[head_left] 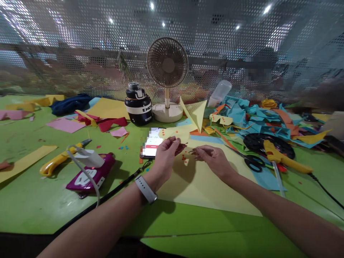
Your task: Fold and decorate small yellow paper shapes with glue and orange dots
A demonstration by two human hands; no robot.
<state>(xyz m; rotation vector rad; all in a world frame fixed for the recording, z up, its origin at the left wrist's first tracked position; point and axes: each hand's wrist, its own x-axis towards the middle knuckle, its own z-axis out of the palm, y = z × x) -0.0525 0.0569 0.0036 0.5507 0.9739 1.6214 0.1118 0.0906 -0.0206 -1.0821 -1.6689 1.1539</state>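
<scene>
My left hand (pixel 169 152), with a pale watch strap on its wrist, is closed on a pale yellow paper cutout (pixel 184 135) dotted with small orange pieces. To the right of it, my right hand (pixel 211 157) has its fingertips pinched together; whatever is between them is too small to make out. Beneath both hands lies a large pale yellow sheet (pixel 204 190). Several tiny orange paper bits (pixel 184 157) show on it between the hands. A lit phone (pixel 151 143) lies just left of my left hand, partly covered by it.
A yellow glue gun (pixel 285 159) rests on a black round tray (pixel 249 140), near black-handled scissors (pixel 254 163). Blue paper scraps (pixel 242 111) pile up behind. A fan (pixel 168 66) and a black bottle (pixel 138 105) stand at the back. On the left are a yellow-handled cutter (pixel 60 159) and purple pouch (pixel 107 166).
</scene>
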